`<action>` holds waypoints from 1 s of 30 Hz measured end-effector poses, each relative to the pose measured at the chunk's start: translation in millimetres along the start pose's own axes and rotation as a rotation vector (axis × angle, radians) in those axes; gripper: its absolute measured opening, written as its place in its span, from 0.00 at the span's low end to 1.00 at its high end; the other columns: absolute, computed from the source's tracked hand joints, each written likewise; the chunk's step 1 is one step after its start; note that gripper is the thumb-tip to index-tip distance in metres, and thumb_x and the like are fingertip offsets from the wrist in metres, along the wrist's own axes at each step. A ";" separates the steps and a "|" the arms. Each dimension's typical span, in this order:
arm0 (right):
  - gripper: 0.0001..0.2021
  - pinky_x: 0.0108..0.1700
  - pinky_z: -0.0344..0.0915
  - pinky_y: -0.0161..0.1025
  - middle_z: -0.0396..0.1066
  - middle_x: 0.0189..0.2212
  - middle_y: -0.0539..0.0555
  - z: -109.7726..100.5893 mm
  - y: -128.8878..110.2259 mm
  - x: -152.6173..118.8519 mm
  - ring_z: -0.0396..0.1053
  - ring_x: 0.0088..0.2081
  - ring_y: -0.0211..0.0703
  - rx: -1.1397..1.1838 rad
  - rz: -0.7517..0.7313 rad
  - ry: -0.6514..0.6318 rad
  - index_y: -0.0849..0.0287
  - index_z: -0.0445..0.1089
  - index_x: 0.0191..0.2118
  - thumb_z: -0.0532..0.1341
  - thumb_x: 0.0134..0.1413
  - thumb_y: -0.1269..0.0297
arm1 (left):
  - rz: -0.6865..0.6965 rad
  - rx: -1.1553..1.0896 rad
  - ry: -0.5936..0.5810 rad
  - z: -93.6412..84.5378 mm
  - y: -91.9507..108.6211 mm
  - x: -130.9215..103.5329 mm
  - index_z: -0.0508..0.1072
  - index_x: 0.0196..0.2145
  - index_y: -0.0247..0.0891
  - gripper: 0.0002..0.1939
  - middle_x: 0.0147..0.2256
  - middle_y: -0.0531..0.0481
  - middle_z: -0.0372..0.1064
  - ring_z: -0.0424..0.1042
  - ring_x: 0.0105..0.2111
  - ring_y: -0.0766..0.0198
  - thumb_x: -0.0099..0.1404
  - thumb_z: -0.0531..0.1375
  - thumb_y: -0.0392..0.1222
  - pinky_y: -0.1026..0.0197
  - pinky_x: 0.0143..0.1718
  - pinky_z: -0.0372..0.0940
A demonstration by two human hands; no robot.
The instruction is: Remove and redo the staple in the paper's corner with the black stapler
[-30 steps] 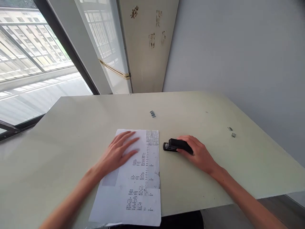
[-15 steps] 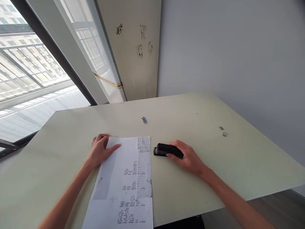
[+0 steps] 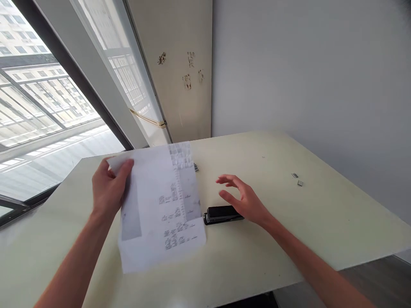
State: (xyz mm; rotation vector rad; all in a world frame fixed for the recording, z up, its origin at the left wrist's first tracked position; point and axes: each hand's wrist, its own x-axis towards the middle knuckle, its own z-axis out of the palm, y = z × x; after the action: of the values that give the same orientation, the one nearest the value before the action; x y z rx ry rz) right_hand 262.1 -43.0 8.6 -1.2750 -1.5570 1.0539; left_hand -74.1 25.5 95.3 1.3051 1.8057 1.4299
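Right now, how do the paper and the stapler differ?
The paper is white with dark print; the stapler is black. The paper is broad and thin, the stapler narrow and thick. The paper is held up in the left grip, while the stapler rests on the table.

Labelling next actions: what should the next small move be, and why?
Probably bring the open right hand to the free right edge of the paper: the left hand alone grips it, near its upper-left corner, and the stapler rests unheld on the table.
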 end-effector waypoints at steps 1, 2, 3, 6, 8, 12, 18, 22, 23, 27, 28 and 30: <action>0.25 0.65 0.65 0.55 0.72 0.62 0.54 1.2 -10.0 3.5 0.67 0.63 0.53 0.044 0.001 -0.017 0.46 0.68 0.62 0.63 0.65 0.44 | 0.038 -0.057 -0.005 7.9 10.1 2.4 0.72 0.39 0.40 0.22 0.27 0.56 0.69 0.66 0.23 0.66 0.58 0.72 0.56 0.67 0.18 0.61; 0.26 0.65 0.66 0.55 0.72 0.62 0.54 2.3 -20.0 6.6 0.68 0.63 0.53 0.093 0.007 -0.050 0.46 0.68 0.63 0.64 0.64 0.43 | 0.087 -0.103 -0.020 17.5 19.7 4.2 0.72 0.38 0.40 0.21 0.26 0.56 0.69 0.66 0.23 0.66 0.59 0.72 0.55 0.67 0.18 0.61; 0.26 0.64 0.68 0.55 0.73 0.62 0.54 3.0 -29.3 9.3 0.70 0.62 0.53 0.147 0.018 -0.086 0.45 0.68 0.63 0.64 0.64 0.43 | 0.136 -0.144 -0.043 28.5 28.6 5.3 0.72 0.38 0.40 0.20 0.26 0.55 0.70 0.67 0.23 0.66 0.59 0.72 0.54 0.67 0.18 0.62; 0.24 0.55 0.76 0.54 0.78 0.55 0.56 -3.6 -46.2 17.0 0.77 0.54 0.55 0.309 0.090 -0.070 0.48 0.75 0.58 0.65 0.62 0.43 | 0.251 -0.271 -0.129 64.9 47.8 2.2 0.73 0.41 0.41 0.19 0.29 0.53 0.73 0.72 0.25 0.64 0.63 0.70 0.56 0.66 0.21 0.65; 0.23 0.49 0.77 0.52 0.81 0.49 0.56 -21.6 -44.8 21.4 0.80 0.47 0.55 0.350 0.135 0.070 0.52 0.77 0.53 0.67 0.59 0.43 | 0.286 -0.322 -0.240 86.6 50.6 -7.5 0.73 0.44 0.40 0.21 0.31 0.51 0.74 0.74 0.27 0.63 0.67 0.65 0.61 0.64 0.24 0.67; 0.22 0.37 0.75 0.44 0.82 0.41 0.57 -89.7 -14.3 19.7 0.79 0.37 0.52 0.012 0.220 0.299 0.56 0.75 0.49 0.67 0.58 0.45 | 0.490 -0.175 -0.546 109.3 27.0 -50.8 0.69 0.54 0.42 0.26 0.37 0.48 0.77 0.77 0.36 0.58 0.69 0.62 0.63 0.56 0.39 0.73; 0.12 0.28 0.65 0.40 0.78 0.30 0.54 -166.5 56.0 -6.0 0.74 0.29 0.49 -0.627 0.417 0.370 0.55 0.75 0.43 0.61 0.62 0.53 | 0.884 0.403 -1.081 107.6 -24.1 -117.1 0.68 0.62 0.45 0.27 0.59 0.42 0.74 0.74 0.55 0.45 0.70 0.65 0.56 0.44 0.58 0.66; 0.13 0.28 0.65 0.41 0.77 0.28 0.54 -165.3 84.4 -12.9 0.74 0.29 0.49 -0.754 0.453 0.319 0.55 0.74 0.42 0.58 0.64 0.54 | 0.837 0.522 -1.035 102.4 -34.3 -118.9 0.67 0.62 0.46 0.17 0.50 0.45 0.79 0.79 0.44 0.50 0.79 0.54 0.48 0.49 0.46 0.69; 0.14 0.29 0.65 0.42 0.78 0.31 0.55 -161.4 87.3 -13.6 0.75 0.32 0.51 -0.761 0.460 0.320 0.56 0.74 0.44 0.57 0.64 0.54 | 0.819 0.531 -1.028 99.8 -34.9 -115.9 0.67 0.62 0.46 0.17 0.49 0.46 0.79 0.79 0.42 0.51 0.79 0.53 0.48 0.51 0.43 0.69; 0.24 0.43 0.71 0.50 0.75 0.56 0.64 -135.1 84.5 -20.5 0.75 0.52 0.61 -0.877 0.349 0.443 0.59 0.67 0.61 0.55 0.65 0.54 | 0.673 0.520 -0.955 84.8 -38.1 -103.0 0.68 0.61 0.50 0.17 0.49 0.50 0.79 0.79 0.41 0.53 0.77 0.55 0.52 0.55 0.40 0.68; 0.25 0.48 0.71 0.53 0.72 0.60 0.65 -125.6 81.9 -23.9 0.72 0.56 0.62 -0.922 0.269 0.458 0.58 0.65 0.64 0.54 0.66 0.54 | 0.623 0.508 -0.935 80.9 -40.5 -100.7 0.68 0.60 0.51 0.18 0.49 0.51 0.79 0.79 0.42 0.53 0.76 0.57 0.53 0.55 0.41 0.68; 0.26 0.60 0.67 0.56 0.67 0.66 0.62 -103.0 77.6 -31.8 0.66 0.64 0.61 -0.964 0.099 0.377 0.56 0.64 0.66 0.52 0.69 0.52 | 0.530 0.471 -0.898 73.9 -48.2 -97.4 0.67 0.61 0.51 0.22 0.50 0.51 0.79 0.79 0.45 0.53 0.73 0.60 0.55 0.55 0.43 0.69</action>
State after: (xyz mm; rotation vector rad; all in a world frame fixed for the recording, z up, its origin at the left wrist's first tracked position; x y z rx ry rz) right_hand 385.7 -54.9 -38.3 -2.0459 -1.7484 0.0196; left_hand 9.9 -26.9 8.9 2.3020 1.2231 0.4118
